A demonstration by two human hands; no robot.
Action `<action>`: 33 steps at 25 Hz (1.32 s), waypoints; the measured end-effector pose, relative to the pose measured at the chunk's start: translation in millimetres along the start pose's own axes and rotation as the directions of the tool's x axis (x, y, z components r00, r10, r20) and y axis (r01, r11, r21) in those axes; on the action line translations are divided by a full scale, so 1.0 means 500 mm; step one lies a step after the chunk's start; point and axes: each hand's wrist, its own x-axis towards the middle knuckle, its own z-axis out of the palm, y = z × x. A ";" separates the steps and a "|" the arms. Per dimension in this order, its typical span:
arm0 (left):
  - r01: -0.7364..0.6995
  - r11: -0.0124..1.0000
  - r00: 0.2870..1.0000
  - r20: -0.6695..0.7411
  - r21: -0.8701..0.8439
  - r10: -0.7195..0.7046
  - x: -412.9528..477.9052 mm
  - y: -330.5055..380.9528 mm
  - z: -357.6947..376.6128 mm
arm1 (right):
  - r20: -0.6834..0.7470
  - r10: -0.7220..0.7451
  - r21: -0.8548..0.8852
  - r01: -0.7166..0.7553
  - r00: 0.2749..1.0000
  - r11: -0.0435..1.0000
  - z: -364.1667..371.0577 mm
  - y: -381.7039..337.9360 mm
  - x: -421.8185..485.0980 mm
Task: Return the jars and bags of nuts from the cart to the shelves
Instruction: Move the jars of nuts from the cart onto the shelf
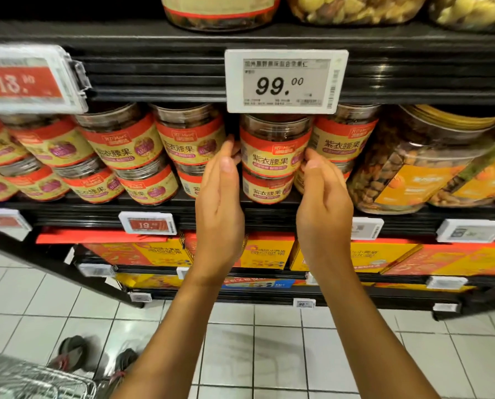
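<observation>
One red 13.00 tag [27, 79] hangs far left of the white 99.00 price tag [285, 82], level with it. Far below and left of the price tag we see the wire rim of the cart [24, 378], blurred, and near it a pair of sandals [73, 352] on the white tiles. Below and left of the price tag, nut jars [125, 148] with red and cream labels stand stacked two high on the black shelf [82, 217].

Our left hand [220, 194] reaches up just below and left of the price tag. Its fingers [234, 151] lie pressed together, their tips bent against the left side of the jar [273, 145]. That jar stands upright directly under the price tag, its lid just beneath the tag's lower edge, resting on a lower jar [266, 190] of the same kind.

Our right hand [324, 197] reaches up just below and right of the price tag. Its thumb tip touches the jar's right side, and the other fingers bend round toward the far side, their tips hidden. Further right of the price tag, large clear tubs [413, 168] of mixed nuts sit on the same shelf.
</observation>
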 end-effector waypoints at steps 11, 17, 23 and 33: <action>0.070 0.997 0.997 -0.030 0.030 -0.069 -0.015 0.027 -0.016 | 0.045 -0.019 -0.085 0.023 0.999 0.996 -0.033 0.002 0.005; 0.302 0.945 0.927 -0.192 -0.124 -0.321 -0.184 0.145 -0.145 | 0.431 0.111 -0.092 -0.079 0.896 0.993 -0.014 -0.066 -0.169; 0.414 0.882 0.662 -0.592 -0.223 -0.460 -0.469 0.287 -0.413 | 0.886 0.193 -0.150 -0.133 0.421 0.980 0.161 -0.166 -0.448; 0.347 0.817 0.072 -0.856 -0.460 -0.512 -0.895 0.354 -0.925 | 0.949 0.237 -0.228 0.069 -0.208 0.971 0.562 -0.253 -0.972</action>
